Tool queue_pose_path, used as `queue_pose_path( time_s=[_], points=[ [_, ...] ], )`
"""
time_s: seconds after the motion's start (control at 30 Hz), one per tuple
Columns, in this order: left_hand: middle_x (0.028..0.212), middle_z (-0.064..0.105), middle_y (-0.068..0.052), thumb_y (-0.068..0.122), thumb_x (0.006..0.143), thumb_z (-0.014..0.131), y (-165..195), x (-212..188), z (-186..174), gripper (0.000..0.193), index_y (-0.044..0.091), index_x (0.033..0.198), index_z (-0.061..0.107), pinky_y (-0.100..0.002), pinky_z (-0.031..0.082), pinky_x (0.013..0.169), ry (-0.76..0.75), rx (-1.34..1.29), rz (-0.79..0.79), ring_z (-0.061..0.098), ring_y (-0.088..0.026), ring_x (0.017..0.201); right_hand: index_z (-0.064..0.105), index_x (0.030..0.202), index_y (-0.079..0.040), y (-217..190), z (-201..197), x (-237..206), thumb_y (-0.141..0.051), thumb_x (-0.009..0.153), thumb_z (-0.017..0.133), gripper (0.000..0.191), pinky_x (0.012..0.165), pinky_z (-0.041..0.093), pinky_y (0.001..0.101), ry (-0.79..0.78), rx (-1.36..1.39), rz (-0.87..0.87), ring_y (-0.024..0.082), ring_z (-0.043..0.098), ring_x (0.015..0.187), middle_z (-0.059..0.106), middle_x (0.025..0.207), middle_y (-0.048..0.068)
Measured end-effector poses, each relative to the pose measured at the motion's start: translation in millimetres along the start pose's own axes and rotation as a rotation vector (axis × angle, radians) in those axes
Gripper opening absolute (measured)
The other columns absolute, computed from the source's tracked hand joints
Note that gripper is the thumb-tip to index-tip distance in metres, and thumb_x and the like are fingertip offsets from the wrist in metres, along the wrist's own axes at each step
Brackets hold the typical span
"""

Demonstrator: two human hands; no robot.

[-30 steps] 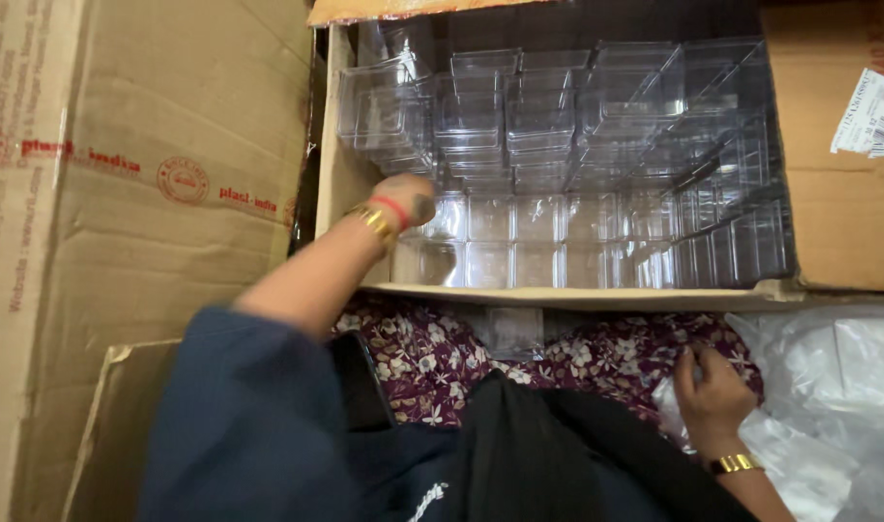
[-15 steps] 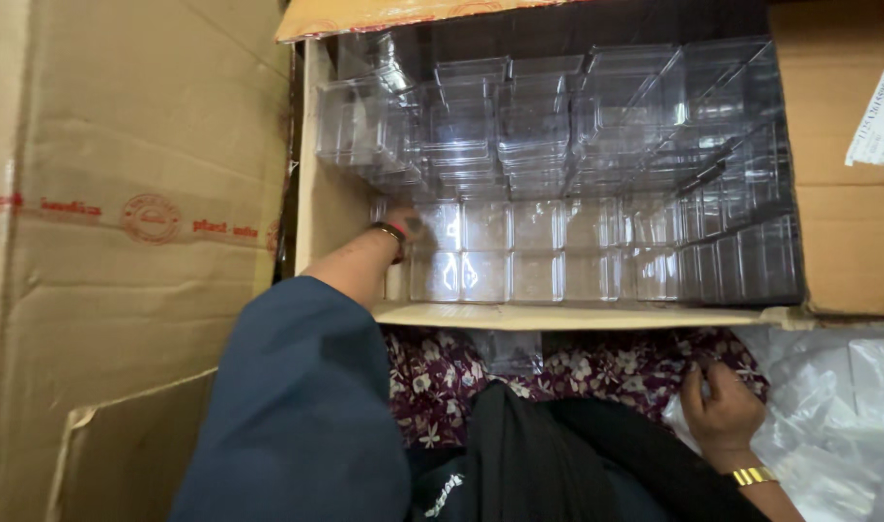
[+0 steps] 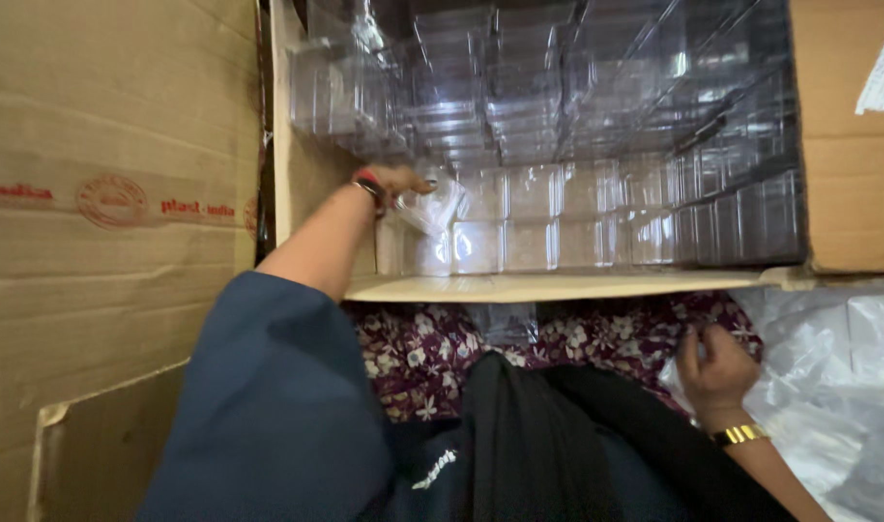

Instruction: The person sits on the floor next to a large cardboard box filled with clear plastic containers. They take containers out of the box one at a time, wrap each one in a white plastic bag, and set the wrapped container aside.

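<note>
Our left hand (image 3: pixel 395 184) pinches a small clear plastic box (image 3: pixel 432 205) between thumb and fingers, holding it tilted just above the front row of stacked clear boxes (image 3: pixel 558 227) inside the open carton (image 3: pixel 311 174). A second ago that hand lay flatter against the same corner of the stack, the fingers spread over the boxes; now they have closed and one box has come up out of its row, so the work in hand reads to us as picking boxes from the left front corner. Our right hand (image 3: pixel 714 362) has stayed low on the flowered cloth (image 3: pixel 413 353) across our lap, fingers curled loosely at its edge; we cannot tell whether it grips anything. It rests beside crinkled clear plastic sheeting (image 3: pixel 828 367). Room is tight on the left: the carton's side wall stands just beside our wrist with its red and gold bangles (image 3: pixel 368 184), and a second large carton (image 3: pixel 113 213) presses close beyond. The carton's front flap (image 3: pixel 558 285) runs under our forearm. To the right the stack fills the carton, leaving open room mainly upward and back toward us.
</note>
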State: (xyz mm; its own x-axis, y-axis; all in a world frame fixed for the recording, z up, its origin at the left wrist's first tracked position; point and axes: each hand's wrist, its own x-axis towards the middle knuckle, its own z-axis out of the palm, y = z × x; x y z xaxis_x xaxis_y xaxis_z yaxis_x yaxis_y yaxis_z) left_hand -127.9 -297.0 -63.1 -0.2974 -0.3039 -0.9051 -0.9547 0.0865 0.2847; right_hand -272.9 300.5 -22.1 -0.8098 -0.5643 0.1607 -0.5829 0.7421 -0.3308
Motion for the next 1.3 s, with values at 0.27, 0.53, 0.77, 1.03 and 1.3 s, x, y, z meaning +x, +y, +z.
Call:
queue_pose_path(
  time_s=[0.27, 0.53, 0.77, 1.03, 1.3],
  points=[
    [0.158, 0.044, -0.011, 0.037, 0.074, 0.084, -10, -17, 25, 0.092, 0.014, 0.154, 0.043, -0.043, 0.033, 0.115, -0.264, 0.571, 0.368, 0.039, -0.028, 0.144, 0.068, 0.094, -0.011, -12, -11, 3, -0.024, 0.101, 0.067, 0.015, 0.060, 0.047, 0.0404, 0.078, 0.059, -0.117, 0.032, 0.062, 0.066, 0.063, 0.074, 0.013],
    [0.169, 0.020, -0.007, 0.073, 0.074, 0.061, -4, -31, 37, 0.098, 0.027, 0.158, 0.038, -0.058, 0.033, 0.119, -0.425, 0.322, 0.033, 0.015, -0.028, 0.156, 0.070, 0.098, -0.010, -19, -15, 5, -0.021, 0.102, 0.067, 0.012, 0.060, 0.047, 0.0390, 0.097, 0.086, -0.126, 0.030, 0.061, 0.065, 0.062, 0.076, 0.013],
    [0.168, 0.027, -0.014, 0.089, 0.075, 0.046, 2, -24, 48, 0.103, 0.026, 0.157, 0.044, -0.056, 0.025, 0.122, -0.381, 0.542, 0.194, 0.024, -0.036, 0.155, 0.070, 0.095, -0.010, -16, -12, 7, -0.022, 0.102, 0.068, 0.014, 0.056, 0.045, 0.0373, 0.081, 0.059, -0.112, 0.029, 0.059, 0.061, 0.061, 0.074, 0.012],
    [0.171, 0.019, -0.005, 0.079, 0.067, 0.065, 12, 1, 44, 0.104, 0.031, 0.157, 0.041, -0.061, 0.017, 0.122, -0.592, 0.545, 0.107, 0.005, -0.029, 0.158, 0.072, 0.098, -0.009, -23, -17, 7, -0.021, 0.103, 0.067, 0.014, 0.061, 0.048, 0.0382, 0.094, 0.085, -0.128, 0.029, 0.062, 0.066, 0.064, 0.076, 0.013],
    [0.168, 0.028, -0.004, 0.054, 0.053, 0.082, 34, -67, 24, 0.109, 0.030, 0.154, 0.047, -0.069, 0.036, 0.112, -0.463, 0.496, 0.021, 0.017, -0.033, 0.156, 0.063, 0.084, -0.008, -16, -9, 13, -0.019, 0.100, 0.068, 0.020, 0.060, 0.047, 0.0421, 0.123, 0.051, -0.153, 0.034, 0.059, 0.065, 0.059, 0.076, 0.015]
  ],
)
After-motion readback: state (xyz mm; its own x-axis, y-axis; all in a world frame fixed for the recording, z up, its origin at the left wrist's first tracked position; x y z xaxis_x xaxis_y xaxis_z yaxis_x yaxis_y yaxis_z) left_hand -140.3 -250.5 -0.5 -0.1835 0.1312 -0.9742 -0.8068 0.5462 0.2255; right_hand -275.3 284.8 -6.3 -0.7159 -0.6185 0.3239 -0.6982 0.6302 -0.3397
